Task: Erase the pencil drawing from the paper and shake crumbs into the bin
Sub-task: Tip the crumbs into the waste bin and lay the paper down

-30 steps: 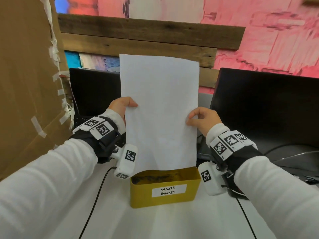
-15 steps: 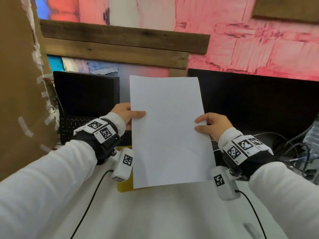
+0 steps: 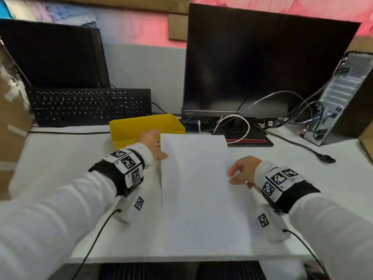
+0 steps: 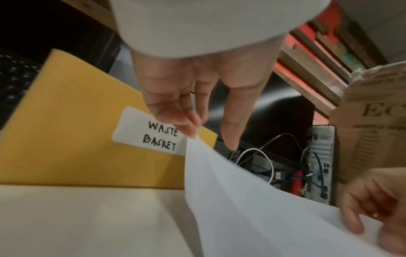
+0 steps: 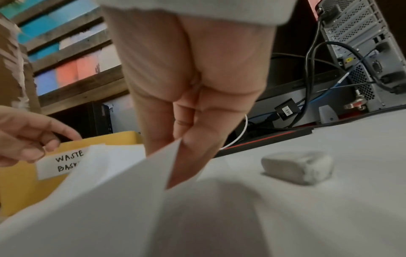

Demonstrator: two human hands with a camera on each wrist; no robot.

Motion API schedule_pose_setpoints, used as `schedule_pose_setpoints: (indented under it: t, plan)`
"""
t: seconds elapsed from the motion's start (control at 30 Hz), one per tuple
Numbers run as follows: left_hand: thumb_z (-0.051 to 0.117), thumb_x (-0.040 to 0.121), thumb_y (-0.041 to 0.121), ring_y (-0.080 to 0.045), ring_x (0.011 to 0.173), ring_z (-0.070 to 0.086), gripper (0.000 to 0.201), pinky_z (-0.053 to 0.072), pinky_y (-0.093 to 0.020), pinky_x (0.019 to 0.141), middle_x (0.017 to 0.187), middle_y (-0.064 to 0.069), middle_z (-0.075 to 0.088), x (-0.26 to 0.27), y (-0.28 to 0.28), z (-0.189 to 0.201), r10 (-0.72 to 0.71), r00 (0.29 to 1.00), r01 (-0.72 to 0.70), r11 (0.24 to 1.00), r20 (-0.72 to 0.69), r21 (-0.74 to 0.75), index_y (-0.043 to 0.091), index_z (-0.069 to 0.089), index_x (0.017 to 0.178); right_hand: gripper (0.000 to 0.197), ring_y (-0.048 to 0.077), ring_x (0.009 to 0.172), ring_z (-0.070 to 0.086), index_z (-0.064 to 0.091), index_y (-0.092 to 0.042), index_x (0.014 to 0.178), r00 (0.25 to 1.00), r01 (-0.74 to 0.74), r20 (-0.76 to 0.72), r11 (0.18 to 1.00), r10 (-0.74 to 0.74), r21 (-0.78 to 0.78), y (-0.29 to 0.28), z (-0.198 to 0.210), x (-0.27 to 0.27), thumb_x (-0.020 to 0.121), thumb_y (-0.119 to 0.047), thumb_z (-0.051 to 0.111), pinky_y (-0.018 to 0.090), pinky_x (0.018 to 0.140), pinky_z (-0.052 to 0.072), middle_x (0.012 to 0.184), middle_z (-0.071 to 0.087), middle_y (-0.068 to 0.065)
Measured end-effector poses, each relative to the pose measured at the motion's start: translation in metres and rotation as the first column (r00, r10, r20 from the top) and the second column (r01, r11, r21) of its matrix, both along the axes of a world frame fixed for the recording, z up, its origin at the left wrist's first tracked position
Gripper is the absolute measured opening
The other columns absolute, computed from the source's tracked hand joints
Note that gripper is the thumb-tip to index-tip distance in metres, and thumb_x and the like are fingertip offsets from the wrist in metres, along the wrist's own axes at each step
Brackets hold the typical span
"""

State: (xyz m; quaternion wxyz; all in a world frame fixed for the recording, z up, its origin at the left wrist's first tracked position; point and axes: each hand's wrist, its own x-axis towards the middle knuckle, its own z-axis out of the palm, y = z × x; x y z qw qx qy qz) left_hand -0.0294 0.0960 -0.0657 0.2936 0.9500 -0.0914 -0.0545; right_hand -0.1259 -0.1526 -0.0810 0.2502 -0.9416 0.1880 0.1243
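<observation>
Paper [image 3: 201, 190]: white sheet held low over the white desk [image 3: 60, 158], between the two hands; long axis runs away from the person, far short edge toward the yellow bin [image 3: 145, 124], near short edge toward the desk's front edge. No pencil marks can be made out on the upper face.
Left hand [image 3: 153, 146]: thumb and fingertips [image 4: 189, 127] pinch the far left corner of the paper; one finger points down, straight, beside the pinch and clear of the sheet.
Right hand [image 3: 242, 170]: fingers [image 5: 197, 144] held narrow and close together, thumb above and fingers below the paper's right long edge, gripping it about a third of the way back from the far end.
Bin: just beyond the left fingertips, open top up; its white label [image 4: 151, 137] reads WASTE BASKET.
Head view only: whole outline of the paper; black keyboard [image 3: 88, 106] beyond the bin; dark monitor [image 3: 262, 65] beyond the right fingers.
Left wrist view only: the sheet sags between the two grips, rising to a peak at the pinched corner.
Right wrist view only: grey, smudged eraser [image 5: 298, 167] lying on the desk to the right of the right fingers, apart from the paper; the paper's right edge curls upward against those fingers.
Computer tower [image 3: 343, 98]: far right, open back with cables.
</observation>
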Motion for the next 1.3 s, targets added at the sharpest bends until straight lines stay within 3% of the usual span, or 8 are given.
schedule_pose_setpoints:
  t: [0.17,0.4,0.53,0.67,0.87,0.97,1.07,1.3]
  plan:
    - [0.071,0.08,0.024,-0.022,0.104,0.056,0.05,0.041,-0.023,0.083,0.122,-0.006,0.059,-0.015,-0.023,-0.013,-0.249,0.966,0.257,0.95,-0.07,0.175,0.017,0.053,0.126,0.025,0.008,0.055,0.049,0.068,-0.016,0.1,0.995,-0.031,-0.101,0.997,0.024,-0.066,-0.001,-0.01,-0.007,0.076,-0.019,0.075,0.019,0.06,0.048,0.073,0.053,-0.007]
    - [0.062,0.081,0.053,-0.017,0.147,0.014,0.092,0.012,-0.033,0.119,0.159,0.004,0.01,-0.029,-0.038,-0.031,-0.407,0.847,0.531,0.672,-0.342,0.515,0.023,0.011,0.151,0.037,0.007,0.055,0.046,0.063,-0.016,0.114,0.989,-0.087,-0.133,0.978,0.063,-0.19,0.008,-0.007,-0.007,0.078,-0.023,0.072,0.017,0.055,0.041,0.081,0.05,-0.007]
    - [0.055,0.082,0.06,-0.019,0.148,0.005,0.097,0.009,-0.036,0.121,0.16,0.003,-0.004,-0.029,-0.033,-0.037,-0.399,0.821,0.57,0.539,-0.408,0.62,0.022,0.0,0.152,0.057,0.023,0.121,0.043,0.051,-0.031,0.127,0.978,-0.17,-0.179,0.903,0.106,-0.395,0.014,-0.012,-0.005,0.075,-0.037,0.071,0.036,0.096,0.044,0.136,0.035,0.002]
    - [0.049,0.086,0.058,-0.02,0.148,0.005,0.087,0.009,-0.037,0.121,0.16,0.001,-0.002,-0.028,-0.027,-0.034,-0.408,0.861,0.505,0.609,-0.305,0.612,0.022,0.005,0.152,0.072,0.022,0.145,0.013,0.02,-0.039,0.146,0.91,-0.397,-0.264,0.856,0.319,-0.331,0.016,-0.024,-0.007,0.085,-0.043,0.059,0.039,0.118,0.018,0.158,0.002,-0.007]
    - [0.048,0.094,0.036,-0.03,0.146,0.008,0.056,0.015,-0.047,0.117,0.158,-0.005,0.008,0.001,-0.007,0.0,-0.314,0.913,0.046,0.714,0.26,0.699,0.027,0.029,0.146,0.071,0.02,0.147,0.01,0.01,-0.036,0.148,0.847,-0.494,-0.396,0.8,0.354,-0.341,0.022,-0.019,-0.003,0.09,-0.049,0.048,0.038,0.117,0.01,0.159,-0.002,-0.007]
    - [0.057,0.091,0.025,-0.031,0.143,0.02,0.062,0.019,-0.05,0.115,0.155,-0.006,0.021,0.014,-0.001,0.007,-0.3,0.935,0.04,0.624,0.191,0.78,0.026,0.028,0.146,0.073,0.022,0.147,0.009,0.008,-0.033,0.149,0.84,-0.505,-0.411,0.788,0.354,-0.352,0.03,-0.011,0.002,0.09,-0.044,0.051,0.038,0.117,0.011,0.159,-0.002,-0.004]
    - [0.061,0.087,0.011,-0.031,0.128,0.045,0.072,0.04,-0.044,0.103,0.14,-0.012,0.043,0.023,0.0,0.007,-0.19,0.981,0.101,0.699,0.048,0.708,0.018,0.021,0.147,0.082,0.021,0.147,0.008,0.001,-0.033,0.149,0.832,-0.528,-0.372,0.795,0.412,-0.3,0.042,-0.008,0.007,0.09,-0.022,0.056,0.036,0.116,0.017,0.159,-0.007,-0.001]
    - [0.055,0.09,0.008,-0.029,0.112,0.057,0.046,0.049,-0.031,0.088,0.122,-0.013,0.056,0.055,0.022,0.012,-0.159,0.986,0.08,0.672,0.038,0.736,0.011,0.041,0.133,0.073,0.027,0.146,0.014,0.01,-0.04,0.147,0.763,-0.621,-0.423,0.735,0.489,-0.271,0.076,-0.007,0.025,0.091,-0.007,0.042,0.036,0.116,0.017,0.159,-0.005,-0.005]
